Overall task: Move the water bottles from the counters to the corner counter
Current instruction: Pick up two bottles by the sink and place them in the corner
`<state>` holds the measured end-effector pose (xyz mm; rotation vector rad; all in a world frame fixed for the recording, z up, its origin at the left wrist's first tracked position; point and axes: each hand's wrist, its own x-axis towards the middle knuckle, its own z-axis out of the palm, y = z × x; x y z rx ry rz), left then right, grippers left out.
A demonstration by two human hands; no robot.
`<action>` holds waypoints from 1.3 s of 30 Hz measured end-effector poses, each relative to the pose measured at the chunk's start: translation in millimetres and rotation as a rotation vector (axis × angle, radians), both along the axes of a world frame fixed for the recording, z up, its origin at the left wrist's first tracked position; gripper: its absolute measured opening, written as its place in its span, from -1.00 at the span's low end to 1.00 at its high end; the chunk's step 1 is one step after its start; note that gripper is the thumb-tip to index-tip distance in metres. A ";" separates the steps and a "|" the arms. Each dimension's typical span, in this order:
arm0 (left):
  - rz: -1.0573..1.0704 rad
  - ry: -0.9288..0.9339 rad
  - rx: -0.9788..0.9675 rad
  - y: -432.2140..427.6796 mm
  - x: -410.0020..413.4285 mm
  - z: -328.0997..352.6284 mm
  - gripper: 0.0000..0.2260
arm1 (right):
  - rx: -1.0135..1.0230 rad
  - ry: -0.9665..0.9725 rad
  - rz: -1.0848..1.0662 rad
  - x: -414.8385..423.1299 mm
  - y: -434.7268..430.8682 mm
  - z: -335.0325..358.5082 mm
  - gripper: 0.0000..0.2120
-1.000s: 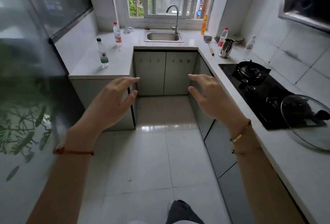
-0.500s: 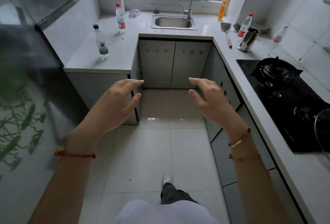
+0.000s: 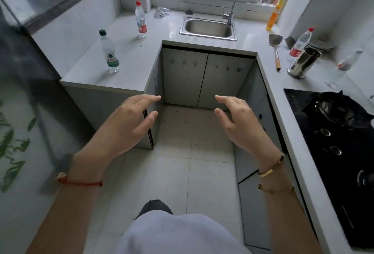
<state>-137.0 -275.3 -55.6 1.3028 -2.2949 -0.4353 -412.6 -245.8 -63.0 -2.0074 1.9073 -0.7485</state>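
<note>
While our left hand and right hand hover apart, empty, we judge the green-capped bottle light, smooth, slightly crushable; we grip mid-body.

Home kitchen: steel sink, gas hob, tiled U-shaped counter.
</note>
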 end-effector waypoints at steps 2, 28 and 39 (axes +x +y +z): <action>0.010 -0.004 0.017 -13.5 -4.3 -4.8 -0.64 | 0.017 0.006 0.008 -5.2 -17.2 -4.7 -0.60; 0.121 0.016 0.116 -297.3 -30.9 -24.7 -0.66 | 0.118 0.043 0.098 -18.8 -329.6 -18.9 -0.61; 0.229 -0.013 0.158 -392.6 -14.7 -32.1 -0.65 | 0.143 0.031 0.229 10.3 -451.7 -26.2 -0.62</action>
